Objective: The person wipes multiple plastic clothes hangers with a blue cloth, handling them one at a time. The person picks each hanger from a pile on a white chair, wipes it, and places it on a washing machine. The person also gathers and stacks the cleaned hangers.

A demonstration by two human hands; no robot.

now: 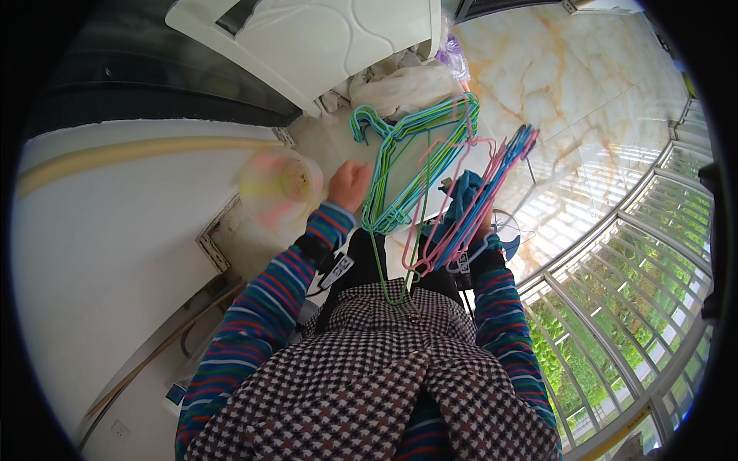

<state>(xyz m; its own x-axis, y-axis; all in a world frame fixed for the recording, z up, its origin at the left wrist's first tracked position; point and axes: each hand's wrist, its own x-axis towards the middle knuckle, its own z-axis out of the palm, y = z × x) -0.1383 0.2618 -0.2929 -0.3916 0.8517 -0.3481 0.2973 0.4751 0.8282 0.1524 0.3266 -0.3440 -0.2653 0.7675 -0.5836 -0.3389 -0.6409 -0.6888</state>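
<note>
Several green and turquoise wire clothes hangers [403, 173] lie bunched on a pale surface before me. My left hand [347, 185], slightly blurred, is beside their left edge with its fingers curled; whether it grips anything is not clear. A bundle of pink and blue hangers [481, 201] stands over my right hand [486, 223], which is mostly hidden behind it and appears closed round it. A teal cloth [461, 199] is beside this bundle, partly behind the hangers. One green hanger [377, 259] reaches down towards my checked garment.
A translucent bucket [281, 187] stands left of the hangers. Beyond them are a white bed-like panel [340, 40], pale crumpled fabric [403, 86] and a purple bundle [454, 56]. A barred window [628, 271] runs along the right, a white wall [115, 213] along the left.
</note>
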